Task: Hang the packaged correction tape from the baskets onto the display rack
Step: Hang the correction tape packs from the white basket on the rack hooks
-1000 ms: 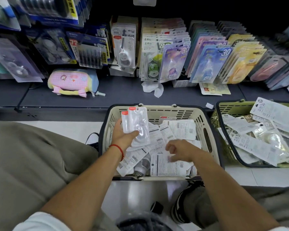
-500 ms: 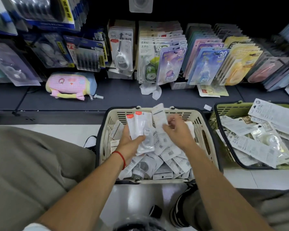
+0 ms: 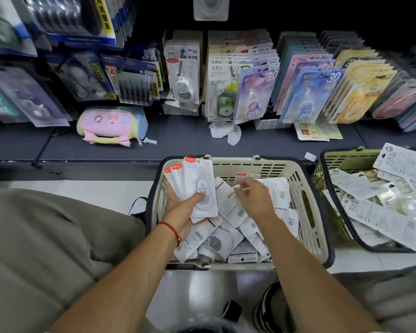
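Left hand, left of centre frame, grips a fanned stack of correction tape packs, thumb pressed across the front pack, red-tabbed tops pointing up. Right hand, centre frame, hovers over the cream basket with fingers loosely curled; motion blur prevents confirming whether it holds a pack, so its state cannot be determined.

More loose packs lie jumbled in the cream basket, most face-down with barcodes showing. A green basket at right edge of frame holds further packs of a different print.

Handling assessment: the packs appear light, flat card-and-blister items, stiff enough to fan yet liable to bend at the card. The glossy blister fronts probably slide against one another, so a stack held by thumb pressure alone may slip. Best hold is judged to be the card edge near the top tab, leaving the hanging hole free for the peg.

Surroundings: the display rack fills the upper frame, crowded with hanging stationery cards. Below it runs a dark shelf carrying a pink pencil case at left and crumpled wrapper scraps at centre. Both baskets stand on a pale tiled floor. Lighting is dim at upper frame.
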`<act>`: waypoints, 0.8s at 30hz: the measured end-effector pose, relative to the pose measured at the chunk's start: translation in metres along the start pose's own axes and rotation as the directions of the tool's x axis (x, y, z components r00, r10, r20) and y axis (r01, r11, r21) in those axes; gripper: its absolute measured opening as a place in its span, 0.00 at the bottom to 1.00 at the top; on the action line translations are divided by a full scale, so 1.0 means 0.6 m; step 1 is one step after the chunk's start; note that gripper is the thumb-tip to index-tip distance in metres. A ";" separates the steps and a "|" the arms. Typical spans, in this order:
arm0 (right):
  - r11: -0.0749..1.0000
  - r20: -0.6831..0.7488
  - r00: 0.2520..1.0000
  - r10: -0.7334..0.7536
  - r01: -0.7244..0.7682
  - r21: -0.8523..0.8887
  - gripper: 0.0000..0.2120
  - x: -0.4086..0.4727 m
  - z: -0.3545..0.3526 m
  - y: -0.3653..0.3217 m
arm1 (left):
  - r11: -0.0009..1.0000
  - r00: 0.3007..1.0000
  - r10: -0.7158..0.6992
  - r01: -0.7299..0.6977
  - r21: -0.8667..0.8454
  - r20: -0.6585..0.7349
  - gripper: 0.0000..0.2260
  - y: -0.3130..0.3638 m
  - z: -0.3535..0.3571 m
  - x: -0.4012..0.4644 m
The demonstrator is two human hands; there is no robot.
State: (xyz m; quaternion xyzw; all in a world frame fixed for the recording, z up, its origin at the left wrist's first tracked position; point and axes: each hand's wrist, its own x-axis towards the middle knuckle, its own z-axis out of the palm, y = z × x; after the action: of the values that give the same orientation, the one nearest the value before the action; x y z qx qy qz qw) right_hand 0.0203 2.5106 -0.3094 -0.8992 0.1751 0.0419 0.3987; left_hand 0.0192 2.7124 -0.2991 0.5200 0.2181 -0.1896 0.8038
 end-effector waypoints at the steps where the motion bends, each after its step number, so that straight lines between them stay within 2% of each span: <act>1: 0.980 0.080 0.996 0.039 -0.023 -0.199 0.19 -0.004 0.009 0.013 | 1.000 1.000 0.020 -0.020 0.000 -0.021 0.32 0.002 -0.003 0.001; 3: 0.891 0.187 0.974 0.130 -0.032 -0.453 0.32 -0.021 0.036 0.030 | 0.999 0.999 0.037 -0.037 0.005 -0.040 0.33 0.005 -0.009 0.002; 5: 0.872 0.167 0.972 0.163 -0.063 -0.485 0.35 -0.034 0.057 0.040 | 0.999 0.998 0.050 -0.050 0.000 -0.040 0.35 0.008 -0.012 0.005; 6: 0.902 0.143 0.974 0.173 -0.098 -0.420 0.34 -0.034 0.059 0.045 | 0.998 0.997 0.063 -0.063 -0.004 -0.038 0.36 0.010 -0.014 0.007; 8: 0.971 0.124 0.972 0.202 -0.183 -0.151 0.26 -0.030 0.049 0.053 | 0.996 0.995 0.088 -0.088 0.012 -0.049 0.37 0.011 -0.015 0.009; 10: 0.980 0.089 0.979 0.183 -0.189 0.058 0.18 -0.025 0.026 0.054 | 0.992 0.992 0.115 -0.112 0.063 -0.059 0.40 0.007 -0.015 0.011; 12: 0.987 0.038 0.991 0.129 -0.132 0.094 0.16 -0.023 0.003 0.043 | 0.985 0.988 0.140 -0.132 0.115 -0.059 0.41 -0.002 -0.011 0.011; 14: 0.989 0.044 0.999 0.022 -0.028 0.142 0.21 -0.027 -0.007 0.023 | 0.982 0.989 0.142 -0.134 0.136 -0.051 0.41 -0.010 -0.001 0.009; 16: 0.971 0.133 0.989 -0.059 0.026 0.239 0.27 -0.040 -0.007 -0.006 | 0.979 0.987 0.156 -0.152 0.138 -0.025 0.39 -0.017 0.011 0.007; 19: 0.929 0.292 0.947 -0.131 0.014 0.371 0.22 -0.063 0.004 -0.052 | 0.978 0.983 0.177 -0.181 0.107 0.051 0.35 -0.019 0.025 0.004; 21: 0.899 0.299 0.946 -0.125 -0.020 0.438 0.22 -0.064 0.007 -0.063 | 0.984 0.984 0.161 -0.166 0.069 0.075 0.35 -0.015 0.028 0.000; 24: 0.951 0.207 0.969 -0.132 0.065 0.303 0.23 -0.053 0.003 -0.059 | 0.993 0.988 0.109 -0.114 0.037 0.113 0.35 -0.007 0.029 -0.005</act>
State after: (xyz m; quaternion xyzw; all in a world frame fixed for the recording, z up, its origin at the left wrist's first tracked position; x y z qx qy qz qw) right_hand 0.0031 2.5425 -0.2789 -0.8270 0.0878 0.0968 0.5468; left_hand 0.0170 2.6949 -0.2945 0.5374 0.1394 -0.1777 0.8125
